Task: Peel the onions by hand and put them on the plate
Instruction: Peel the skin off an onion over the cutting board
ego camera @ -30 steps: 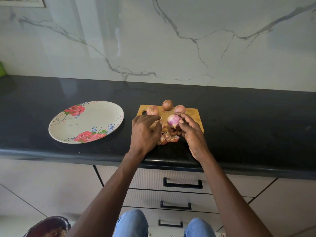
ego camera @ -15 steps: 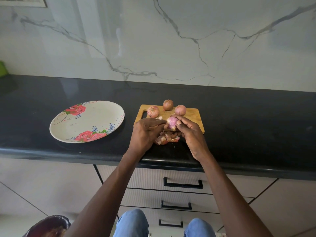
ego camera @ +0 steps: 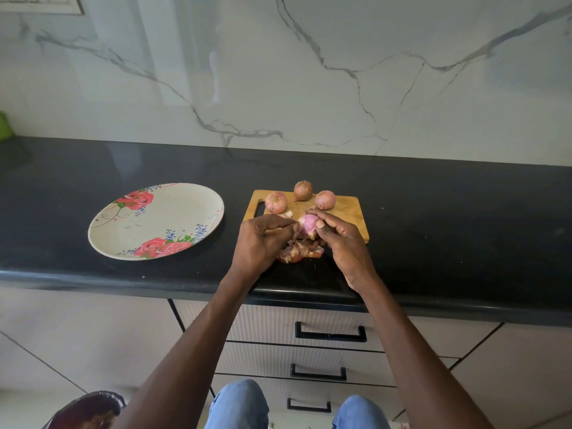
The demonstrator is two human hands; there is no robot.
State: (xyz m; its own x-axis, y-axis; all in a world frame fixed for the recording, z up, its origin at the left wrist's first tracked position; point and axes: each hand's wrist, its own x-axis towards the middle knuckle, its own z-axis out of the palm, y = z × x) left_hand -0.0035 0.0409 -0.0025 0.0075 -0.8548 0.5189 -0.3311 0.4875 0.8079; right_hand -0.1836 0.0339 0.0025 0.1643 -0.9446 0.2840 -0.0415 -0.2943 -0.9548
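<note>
Over the near edge of the cutting board [ego camera: 346, 209], both hands meet on one onion. Right hand [ego camera: 343, 243] grasps the half-peeled onion [ego camera: 306, 226], fingers curled over its top and right side, thumb on the front; purple flesh shows on the side facing the left hand. Left hand [ego camera: 260, 243] is clenched in a pinch: thumb and fingertips closed on a thin strip of skin at the onion's left edge. Strip itself is too small to make out clearly.

Directly below the grip: pile of peels [ego camera: 298, 252], sitting on the black counter [ego camera: 433, 243] at the board's near edge, between the two hands.

Beyond the grip, on the board's far side, three unpeeled onions: left onion [ego camera: 275, 202] next to the handle slot, middle onion [ego camera: 303, 190] at the far edge, right onion [ego camera: 325, 199] just behind the right hand's fingers. None touches the held one. Small pale scrap just left of the grip, partly hidden by the left fingers; can't tell what it is.

Well left of the grip: floral plate [ego camera: 123, 230] on the counter, apart from the board, nothing on it but its rose print.

Toward the person from the grip: drawer fronts with black handles [ego camera: 329, 334], denim knees [ego camera: 238, 404].
</note>
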